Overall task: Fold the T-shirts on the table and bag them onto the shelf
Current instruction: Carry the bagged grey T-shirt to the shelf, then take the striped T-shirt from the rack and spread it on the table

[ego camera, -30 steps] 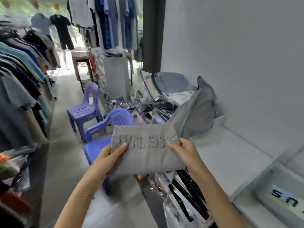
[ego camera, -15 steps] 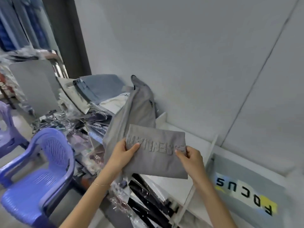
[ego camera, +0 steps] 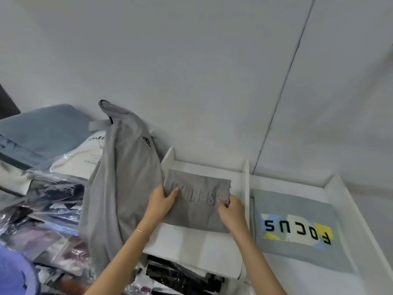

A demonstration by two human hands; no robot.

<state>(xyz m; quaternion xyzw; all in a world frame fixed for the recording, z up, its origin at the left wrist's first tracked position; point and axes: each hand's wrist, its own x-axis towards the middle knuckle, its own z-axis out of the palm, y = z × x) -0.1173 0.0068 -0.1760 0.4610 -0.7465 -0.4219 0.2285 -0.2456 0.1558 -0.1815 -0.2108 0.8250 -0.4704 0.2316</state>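
Tee [ego camera: 196,201] lowered into shelf [ego camera: 246,188], beside hoodie [ego camera: 123,177].

Legible markings, itemised. The folded light-grey T-shirt with a pale multicoloured print panel [ego camera: 297,228] in the right shelf compartment carries black capitals "FOCUS", seen upside down. The folded grey T-shirt with raised tonal lettering [ego camera: 197,201] shows only partly readable characters. The draped grey garment [ego camera: 125,179] bears a small black three-stripe logo. The cream bagged garment [ego camera: 85,158] shows unreadable script.
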